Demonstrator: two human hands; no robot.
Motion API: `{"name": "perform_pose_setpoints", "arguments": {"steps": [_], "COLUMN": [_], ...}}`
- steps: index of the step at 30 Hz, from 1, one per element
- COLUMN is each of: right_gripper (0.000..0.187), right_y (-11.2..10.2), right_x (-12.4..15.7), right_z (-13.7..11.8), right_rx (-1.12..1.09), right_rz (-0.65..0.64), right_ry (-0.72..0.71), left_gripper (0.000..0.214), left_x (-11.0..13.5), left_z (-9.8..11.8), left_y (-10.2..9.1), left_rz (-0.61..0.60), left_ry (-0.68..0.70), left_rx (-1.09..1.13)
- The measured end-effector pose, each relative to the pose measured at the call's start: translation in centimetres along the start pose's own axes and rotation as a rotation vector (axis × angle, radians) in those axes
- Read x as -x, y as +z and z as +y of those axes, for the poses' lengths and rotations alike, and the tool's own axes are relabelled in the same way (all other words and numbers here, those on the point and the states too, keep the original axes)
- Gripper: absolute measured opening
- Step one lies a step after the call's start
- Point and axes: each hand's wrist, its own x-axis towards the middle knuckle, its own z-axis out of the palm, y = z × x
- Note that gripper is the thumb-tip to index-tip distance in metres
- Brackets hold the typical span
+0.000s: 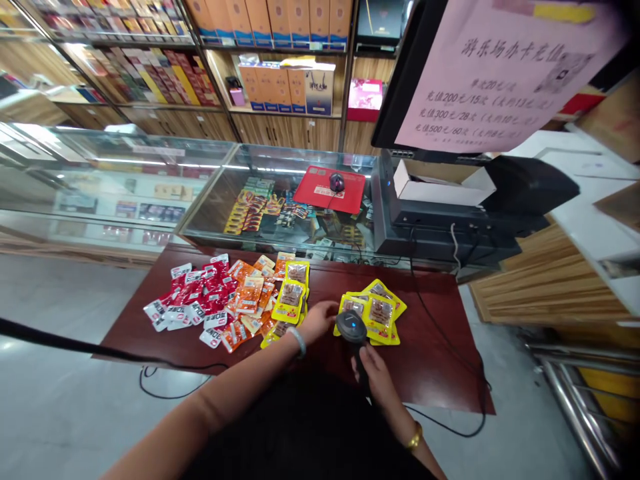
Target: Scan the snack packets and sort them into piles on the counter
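My right hand [377,373] is wrapped round the handle of a black barcode scanner [351,327], whose head shows a small blue light. Just under that head lies a yellow snack packet [350,304], at the left side of a small pile of yellow packets [381,319]. The curled fingers of my left hand [320,321] pinch this packet's left edge, partly hidden by the scanner. Left of my hand, more yellow packets [290,300] lie stacked beside a heap of orange packets [250,293] and a heap of red and white packets [193,293].
The brown table [425,360] adjoins a glass display counter [210,200]. On the counter are a red mat [320,200] with a computer mouse [337,181], and a black till [440,227] with a screen. A black cable [440,320] crosses the table's right side.
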Motion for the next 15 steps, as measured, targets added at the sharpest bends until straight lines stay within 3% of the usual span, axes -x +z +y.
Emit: {"name": "perform_pose_setpoints", "arguments": {"steps": [1, 3, 5, 7, 10, 15], "right_gripper": [0.052, 0.052, 0.052, 0.053, 0.057, 0.055], "right_y": [0.2, 0.8, 1.5, 2.2, 2.9, 3.3], "right_x": [-0.2, -0.5, -0.7, -0.8, -0.8, -1.0], "right_z": [0.0, -0.1, -0.2, -0.4, -0.6, -0.5], "right_rx": [0.002, 0.006, 0.009, 0.007, 0.001, 0.009], "right_rz": [-0.017, -0.048, -0.070, -0.072, -0.061, -0.074], "right_ry": [-0.003, -0.004, 0.003, 0.016, 0.029, 0.004], "left_gripper": [0.045, 0.054, 0.074, 0.088, 0.090, 0.043], "left_x": [0.5, 1.4, 2.1, 2.6, 2.8, 3.0], "left_z": [-0.3, -1.1, -2.1, -2.9, -3.2, -2.0], "left_y": [-1.9, -5.5, -8.3, -9.9, -10.6, -10.6], "left_rz": [0.077, 0.384, 0.476, 0.437, 0.355, 0.252], "left_ry": [-0.025, -0.168, -0.314, -0.387, -0.423, -0.363], "left_rx": [-0.062, -0.417, -0.636, -0.744, -0.795, -0.691]}}
